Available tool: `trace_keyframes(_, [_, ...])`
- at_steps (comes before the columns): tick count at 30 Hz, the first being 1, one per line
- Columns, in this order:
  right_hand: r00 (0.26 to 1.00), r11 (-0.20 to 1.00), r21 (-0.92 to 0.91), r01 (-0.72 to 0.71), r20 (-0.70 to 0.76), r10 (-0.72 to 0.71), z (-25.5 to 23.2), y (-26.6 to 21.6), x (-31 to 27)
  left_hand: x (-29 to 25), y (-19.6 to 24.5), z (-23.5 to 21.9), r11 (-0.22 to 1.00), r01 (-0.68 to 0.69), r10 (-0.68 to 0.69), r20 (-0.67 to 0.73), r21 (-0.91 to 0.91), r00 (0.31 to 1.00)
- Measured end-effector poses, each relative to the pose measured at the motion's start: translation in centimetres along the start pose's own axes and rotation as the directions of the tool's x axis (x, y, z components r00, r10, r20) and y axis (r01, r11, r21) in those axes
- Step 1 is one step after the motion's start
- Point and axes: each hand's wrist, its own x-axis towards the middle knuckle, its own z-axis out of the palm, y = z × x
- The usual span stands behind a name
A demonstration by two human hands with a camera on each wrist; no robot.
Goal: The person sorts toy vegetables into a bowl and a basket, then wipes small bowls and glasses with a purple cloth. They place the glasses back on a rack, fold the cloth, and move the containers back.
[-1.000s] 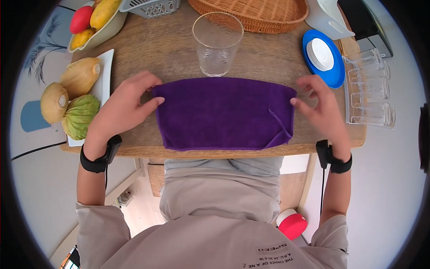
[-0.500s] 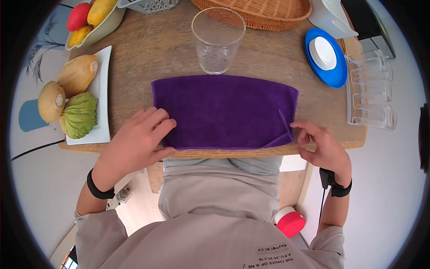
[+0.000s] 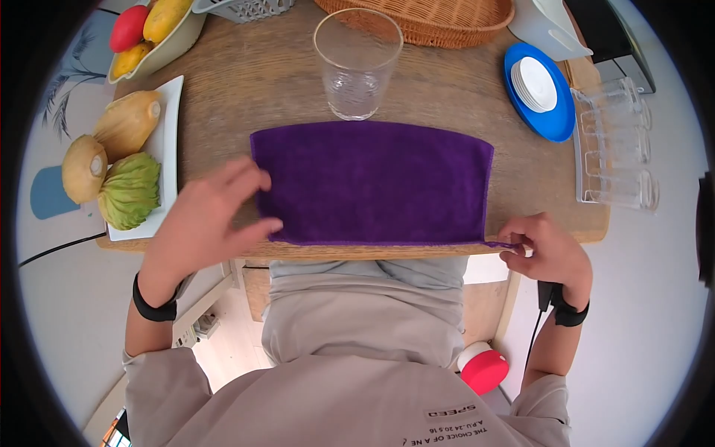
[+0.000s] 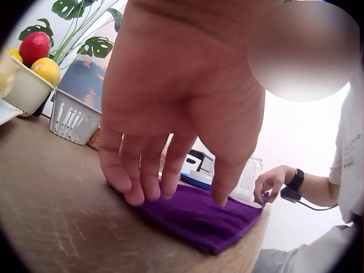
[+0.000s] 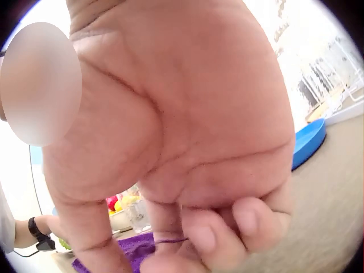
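Note:
A purple cloth (image 3: 372, 186) lies folded in a wide rectangle along the table's front edge. Its thin hanging loop (image 3: 502, 244) stretches out from the near right corner. My right hand (image 3: 550, 249) pinches this loop between thumb and fingers, the other fingers curled in toward the palm. At the cloth's left edge, my left hand (image 3: 212, 216) hovers with fingers and thumb spread apart, the tips overlapping the edge in the head view. The left wrist view shows that palm above the cloth. Behind the cloth stands a clear glass (image 3: 357, 67) with a gold rim.
On the left, a white plate (image 3: 173, 141) holds vegetables, with a fruit bowl (image 3: 179, 45) behind. A wicker tray (image 3: 447, 33) lies at the back. To the right are a blue plate (image 3: 562, 123) with small white dishes and a rack of glass mugs (image 3: 629, 190).
Both hands came down from the cloth's upper corners. The left then lifted off the near left corner, spreading its fingers. The right took the loop and drew it out to the right.

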Motion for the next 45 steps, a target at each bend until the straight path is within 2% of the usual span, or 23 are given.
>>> trace_keyframes(2, [0.995, 0.993, -0.080, 0.088, -0.036, -0.091, -0.8, 0.7, -0.1, 1.0, -0.3, 0.1, 0.999, -0.018, 0.022, -0.152, 0.031, 0.988])
trace_keyframes(3, [0.994, 0.999, -0.037, -0.034, -0.100, 0.031, -1.3, -0.2, 0.4, 1.9, -0.4, 0.2, 0.996, -0.026, 0.044, -0.225, 0.084, 0.973])
trace_keyframes(4, [0.986, 0.998, -0.062, -0.020, -0.168, 0.009, -1.4, -1.0, 1.3, 2.8, -0.7, 0.4, 0.990, -0.029, 0.070, -0.297, 0.138, 0.952])
trace_keyframes(6, [0.952, 0.994, -0.113, 0.004, -0.304, -0.038, -1.4, -2.3, 3.0, 4.1, -1.4, 0.7, 0.982, -0.037, 0.085, -0.262, 0.183, 0.961])
trace_keyframes(9, [0.902, 0.977, -0.175, 0.121, -0.393, -0.182, -0.5, -1.1, 5.7, 4.8, -2.0, 0.8, 0.980, -0.013, 0.048, -0.176, 0.196, 0.983])
trace_keyframes(12, [0.795, 0.901, -0.393, 0.182, -0.480, -0.370, 0.7, -0.7, 7.4, 4.8, -2.2, 0.8, 0.986, -0.022, 0.047, -0.151, 0.162, 0.987])
trace_keyframes(15, [0.852, 0.956, -0.246, 0.160, -0.455, -0.259, 1.0, -1.1, 7.5, 4.4, -2.6, 0.9, 0.994, -0.023, 0.041, -0.168, 0.111, 0.985])
trace_keyframes(18, [0.873, 0.984, -0.116, 0.137, -0.455, -0.175, 0.8, -0.4, 7.8, 4.2, -2.4, 0.6, 0.999, -0.027, 0.032, -0.183, 0.029, 0.983])
trace_keyframes(24, [0.790, 0.958, -0.180, 0.222, -0.542, -0.285, 1.5, -0.7, 5.3, 2.3, -1.6, -0.1, 0.997, -0.072, 0.066, -0.165, -0.035, 0.984])
trace_keyframes(26, [0.794, 0.962, -0.193, 0.194, -0.546, -0.269, 2.0, -1.2, 4.0, 1.1, -1.4, 0.1, 0.996, -0.068, 0.058, -0.158, -0.058, 0.986])
trace_keyframes(33, [0.746, 0.932, -0.320, 0.168, -0.577, -0.333, 5.1, -0.7, 1.1, -1.8, -0.2, 2.4, 0.976, -0.220, 0.217, -0.181, 0.003, 0.959])
trace_keyframes(44, [0.700, 0.854, -0.440, 0.277, -0.516, -0.494, 7.5, 0.9, -0.1, -2.6, -0.4, 3.8, 0.979, -0.202, 0.201, -0.075, -0.013, 0.977])
trace_keyframes(45, [0.717, 0.867, -0.400, 0.298, -0.505, -0.480, 7.3, 0.6, -0.2, -2.5, 0.0, 3.4, 0.978, -0.206, 0.204, -0.064, -0.017, 0.977])
